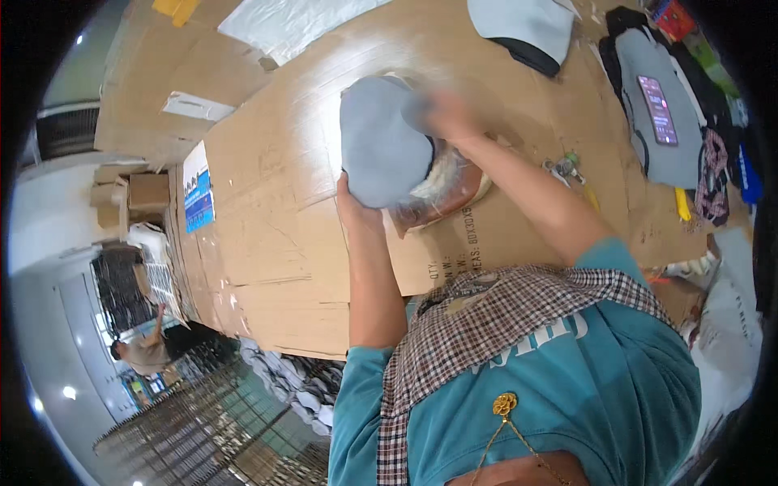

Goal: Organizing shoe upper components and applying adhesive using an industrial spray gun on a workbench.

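A rounded light grey piece with a dark edge (381, 146), fabric-like, is held up over the cardboard-covered table. My left hand (354, 202) grips its lower left edge, the thumb along the side and the other fingers hidden beneath. At its upper right is my right hand (452, 116), smeared by motion. A blurred dark grey patch (417, 113) lies between that hand and the piece; whether it is a held thing I cannot tell. Partly under the grey piece sits a reddish-brown container (474, 193) with clear plastic and cream-coloured material in it.
Another grey piece with a black edge (527, 36) lies at the far side. To the right, a phone (658, 109) rests on grey fabric (677, 158), near keys (565, 168). White plastic sheeting (284, 24) lies far left. Beyond the table's left side, a person (150, 348) stands.
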Available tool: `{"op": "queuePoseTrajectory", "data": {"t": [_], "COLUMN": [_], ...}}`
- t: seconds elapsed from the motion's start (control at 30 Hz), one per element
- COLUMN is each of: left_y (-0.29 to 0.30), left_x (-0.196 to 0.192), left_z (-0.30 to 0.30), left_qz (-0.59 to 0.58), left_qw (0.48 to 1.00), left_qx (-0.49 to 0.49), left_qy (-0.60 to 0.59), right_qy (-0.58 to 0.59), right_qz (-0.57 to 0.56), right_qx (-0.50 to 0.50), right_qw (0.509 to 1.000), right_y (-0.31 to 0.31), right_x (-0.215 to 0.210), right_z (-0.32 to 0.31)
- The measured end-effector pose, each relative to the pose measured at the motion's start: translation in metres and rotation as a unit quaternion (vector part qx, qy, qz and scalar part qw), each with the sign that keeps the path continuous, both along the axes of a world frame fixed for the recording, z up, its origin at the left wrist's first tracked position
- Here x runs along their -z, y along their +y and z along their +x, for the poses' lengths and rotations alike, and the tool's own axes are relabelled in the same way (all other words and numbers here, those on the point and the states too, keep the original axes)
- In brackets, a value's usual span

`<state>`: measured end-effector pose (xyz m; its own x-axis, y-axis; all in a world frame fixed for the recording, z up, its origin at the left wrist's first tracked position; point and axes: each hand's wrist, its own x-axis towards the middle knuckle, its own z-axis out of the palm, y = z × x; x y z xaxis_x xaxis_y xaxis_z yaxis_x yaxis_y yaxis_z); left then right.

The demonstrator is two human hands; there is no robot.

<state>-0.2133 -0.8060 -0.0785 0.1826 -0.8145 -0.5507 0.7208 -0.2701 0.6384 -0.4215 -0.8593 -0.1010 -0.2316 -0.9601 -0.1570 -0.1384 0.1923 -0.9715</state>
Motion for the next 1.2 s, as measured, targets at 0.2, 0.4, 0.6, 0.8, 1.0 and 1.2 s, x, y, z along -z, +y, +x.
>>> {"op": "queuePoseTrajectory", "data": {"t": [0.2, 0.4, 0.6, 0.8, 1.0, 1.2], "left_y": [-0.012, -0.046, -0.047, 0.023, 0.028, 0.022], "left_x": [-0.018, -0.107, -0.171, -0.060, -0.006, -0.014], "left_z": [0.010, 0.033, 0.046, -0.012, -0.018, -0.025], "left_qz": [-0.007, -0.090, -0.377, -0.168, -0.083, -0.066], "left_qw": [0.998, 0.995, 0.919, 0.982, 0.996, 0.990], "left_qx": [0.016, -0.050, -0.014, -0.076, -0.022, -0.008], "left_qy": [0.067, -0.010, 0.115, 0.051, 0.001, -0.127], "right_qy": [-0.003, -0.265, -0.416, -0.297, -0.162, -0.024], "right_qz": [0.033, -0.084, -0.164, -0.019, -0.023, 0.018], "right_qx": [0.006, -0.112, -0.164, -0.011, 0.002, 0.037], "right_qw": [0.999, 0.954, 0.880, 0.955, 0.986, 0.999], "right_y": [-0.007, -0.041, -0.061, 0.000, 0.004, -0.008], "right_x": [-0.019, -0.126, -0.179, -0.071, -0.002, 0.001], "right_z": [-0.001, 0.015, 0.029, 0.014, 0.005, 0.004]}}
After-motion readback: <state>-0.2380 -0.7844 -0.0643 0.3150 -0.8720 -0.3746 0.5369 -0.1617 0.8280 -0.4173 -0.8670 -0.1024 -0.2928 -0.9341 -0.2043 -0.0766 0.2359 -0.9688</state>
